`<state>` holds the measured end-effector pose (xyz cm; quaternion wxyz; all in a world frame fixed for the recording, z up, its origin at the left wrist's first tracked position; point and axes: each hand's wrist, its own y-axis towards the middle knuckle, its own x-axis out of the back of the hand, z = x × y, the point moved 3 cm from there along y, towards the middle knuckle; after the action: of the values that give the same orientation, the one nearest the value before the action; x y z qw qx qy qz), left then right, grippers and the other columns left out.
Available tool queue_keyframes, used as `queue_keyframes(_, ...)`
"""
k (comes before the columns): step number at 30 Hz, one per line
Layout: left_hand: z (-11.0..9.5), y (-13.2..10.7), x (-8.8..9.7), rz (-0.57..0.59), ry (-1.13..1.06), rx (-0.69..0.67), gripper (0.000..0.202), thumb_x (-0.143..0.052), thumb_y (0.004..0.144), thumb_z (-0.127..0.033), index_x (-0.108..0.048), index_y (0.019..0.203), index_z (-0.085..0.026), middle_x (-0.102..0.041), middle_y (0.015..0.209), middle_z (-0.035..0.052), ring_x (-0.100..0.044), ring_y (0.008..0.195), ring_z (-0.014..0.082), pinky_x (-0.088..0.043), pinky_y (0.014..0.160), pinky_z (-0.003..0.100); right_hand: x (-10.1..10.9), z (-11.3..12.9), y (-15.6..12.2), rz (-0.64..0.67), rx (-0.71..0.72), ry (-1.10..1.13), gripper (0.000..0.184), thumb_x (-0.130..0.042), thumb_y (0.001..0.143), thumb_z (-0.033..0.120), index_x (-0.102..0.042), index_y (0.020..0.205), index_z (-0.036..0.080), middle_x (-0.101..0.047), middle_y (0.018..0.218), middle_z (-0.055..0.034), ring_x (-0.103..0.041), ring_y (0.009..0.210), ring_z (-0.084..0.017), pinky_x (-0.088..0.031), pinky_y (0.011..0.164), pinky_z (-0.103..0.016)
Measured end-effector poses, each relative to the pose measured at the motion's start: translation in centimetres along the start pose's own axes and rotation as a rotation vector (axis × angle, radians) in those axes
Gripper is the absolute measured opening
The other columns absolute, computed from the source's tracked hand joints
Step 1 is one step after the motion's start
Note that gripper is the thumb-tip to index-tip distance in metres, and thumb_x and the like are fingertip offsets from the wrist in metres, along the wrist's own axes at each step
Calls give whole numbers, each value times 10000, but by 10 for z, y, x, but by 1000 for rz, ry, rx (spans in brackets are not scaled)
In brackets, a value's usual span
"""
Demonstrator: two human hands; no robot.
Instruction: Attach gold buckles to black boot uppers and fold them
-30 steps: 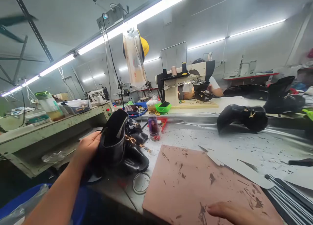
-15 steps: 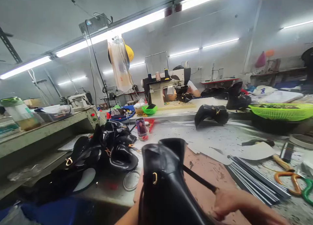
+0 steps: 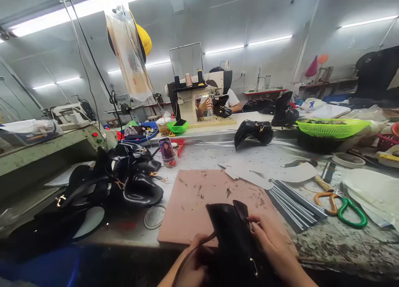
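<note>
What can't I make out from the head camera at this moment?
All in the head view:
Held boot: lower end cut off by the bottom edge.
Left hand: exact grip lost in shadow and blur.
Phone: screen details too small to read.
Green basket: contents too small to identify.
Co-worker: mostly hidden behind the sewing machine.

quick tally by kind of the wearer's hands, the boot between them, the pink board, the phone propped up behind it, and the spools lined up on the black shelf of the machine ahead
Hands (left hand, right hand): 2
Black boot between the hands: 1
Pink board: 1
Phone: 1
Spools: 3
Total: 8
</note>
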<state>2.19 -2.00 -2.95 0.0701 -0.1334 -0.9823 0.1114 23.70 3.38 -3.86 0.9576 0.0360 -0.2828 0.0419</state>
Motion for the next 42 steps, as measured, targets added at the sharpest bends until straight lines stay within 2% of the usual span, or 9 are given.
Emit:
queue_keyframes(3, 8, -25, 16, -100, -15, -162, 791, -752, 562, -525, -483, 1256, -257, -539, 1238, 93, -572, 988, 276, -467, 865, 398, 2, -6, -6, 46, 0, -67, 322, -380, 730, 315, -547, 970, 178, -620, 1009, -117, -573, 963, -265, -435, 864, -418)
queue_keyframes(7, 0, -33, 29, -412, -115, -239, 530, -635, 665, -591, -668, 1030, -208, -585, 1192, 105, -547, 1053, 297, -470, 872, 357, 7, 3, -9, 301, 56, -76, 463, -417, 738, 232, -471, 1197, 219, -635, 914, -43, -596, 748, -191, -467, 723, -329)
queue_keyframes(15, 6, -18, 38, -731, -726, 275, 347, -454, 861, -340, -684, 798, -87, -690, 791, 113, -611, 550, 140, -462, 475, 206, 3, 13, -20, 295, 61, -459, 65, -515, 699, 140, -516, 727, 200, -610, 749, -23, -545, 715, -192, -357, 601, -254)
queue_keyframes(22, 8, -37, 60, -971, -643, -146, 234, -701, 600, -232, -670, 826, -180, -688, 874, 14, -632, 760, 132, -505, 657, 167, 3, 9, -21, 284, 92, -563, 111, -452, 713, 100, -458, 754, 203, -608, 756, -41, -551, 719, -211, -374, 621, -286)
queue_keyframes(27, -27, -53, 43, -762, -204, -596, 100, -674, 720, -271, -694, 805, -222, -708, 764, 29, -650, 711, 173, -512, 739, 269, 33, 29, -25, 424, -6, -425, 241, -495, 712, 180, -517, 947, 228, -647, 798, -37, -591, 759, -222, -425, 674, -308)
queue_keyframes(32, -69, -47, -10, 60, 451, -938, 240, -515, 867, -212, -652, 1048, -289, -722, 860, 30, -657, 736, 171, -484, 722, 267, 61, 65, -28, 557, 83, 60, 194, -516, 728, 384, -625, 680, 231, -649, 737, -39, -601, 726, -219, -455, 658, -298)
queue_keyframes(36, -74, -14, -14, -29, 722, -690, 192, -501, 824, -168, -680, 893, -181, -676, 733, 78, -605, 668, 192, -451, 632, 287, 58, 72, -23, 597, 35, 466, 277, -514, 698, 461, -653, 772, 234, -659, 716, -55, -618, 664, -237, -471, 610, -339)
queue_keyframes(39, -64, 8, -2, -156, 648, -303, 140, -537, 768, -195, -638, 861, -171, -652, 780, 74, -577, 708, 207, -435, 642, 299, 43, 75, -13, 518, 128, 221, 195, -574, 689, 320, -628, 855, 234, -662, 787, -52, -606, 720, -228, -475, 656, -343)
queue_keyframes(42, -60, 12, 4, -72, 418, -205, 350, -676, 675, -302, -582, 990, -185, -633, 885, 41, -556, 785, 202, -422, 680, 278, 29, 84, -5, 386, 290, -100, 101, -568, 687, 178, -620, 760, 225, -615, 780, -30, -571, 714, -192, -461, 667, -310)
